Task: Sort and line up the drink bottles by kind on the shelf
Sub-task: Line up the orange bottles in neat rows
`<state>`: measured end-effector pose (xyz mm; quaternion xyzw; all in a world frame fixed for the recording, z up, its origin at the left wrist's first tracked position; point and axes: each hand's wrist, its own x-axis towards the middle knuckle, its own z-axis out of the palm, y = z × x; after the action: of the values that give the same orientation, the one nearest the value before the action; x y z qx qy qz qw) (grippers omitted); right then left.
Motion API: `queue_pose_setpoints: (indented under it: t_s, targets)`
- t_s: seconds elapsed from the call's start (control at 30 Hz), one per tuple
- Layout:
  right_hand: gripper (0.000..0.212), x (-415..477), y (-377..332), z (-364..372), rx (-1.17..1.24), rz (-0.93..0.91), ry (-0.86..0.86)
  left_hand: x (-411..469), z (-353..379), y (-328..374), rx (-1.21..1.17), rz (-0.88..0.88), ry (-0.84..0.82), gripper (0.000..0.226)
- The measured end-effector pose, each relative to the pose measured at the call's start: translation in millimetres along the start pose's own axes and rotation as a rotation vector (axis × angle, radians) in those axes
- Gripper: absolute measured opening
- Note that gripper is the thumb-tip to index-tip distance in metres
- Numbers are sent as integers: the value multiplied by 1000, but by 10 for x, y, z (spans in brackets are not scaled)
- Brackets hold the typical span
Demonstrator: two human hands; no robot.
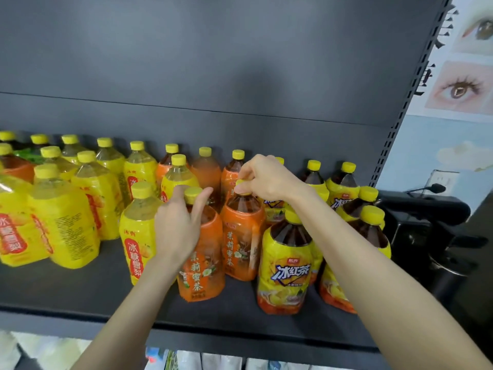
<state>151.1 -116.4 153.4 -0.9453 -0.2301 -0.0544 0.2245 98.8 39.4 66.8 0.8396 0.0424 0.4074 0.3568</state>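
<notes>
Drink bottles with yellow caps stand on a dark shelf (80, 295). Yellow-labelled pear drinks (64, 222) fill the left. Orange-labelled jasmine tea bottles stand in the middle, and yellow iced-tea bottles (286, 265) with dark liquid stand on the right. My left hand (178, 225) reaches around the neck of the front orange bottle (201, 268), fingers spread either side of its cap. My right hand (266, 177) pinches the cap of the orange bottle behind it (241, 236).
The shelf's back panel (213, 76) rises behind the bottles. A perforated upright (410, 102) bounds the shelf on the right. Black equipment (426, 231) stands beside it. Bare shelf lies in front of the pear drinks. Goods show on the lower shelf (202, 361).
</notes>
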Motion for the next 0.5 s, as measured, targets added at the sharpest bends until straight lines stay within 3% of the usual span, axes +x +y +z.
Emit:
queue_pose_setpoints:
  t_s: [0.27, 0.4, 0.5]
  targets:
    - [36, -220, -257, 309, -56, 167, 214, 119, -154, -283, -120, 71, -86, 72]
    - [36, -451, -404, 461, -105, 207, 371, 108, -233, -311, -177, 86, -147, 56]
    - [37, -600, -462, 526, -11, 254, 432, 58, -301, -320, -213, 107, -151, 48]
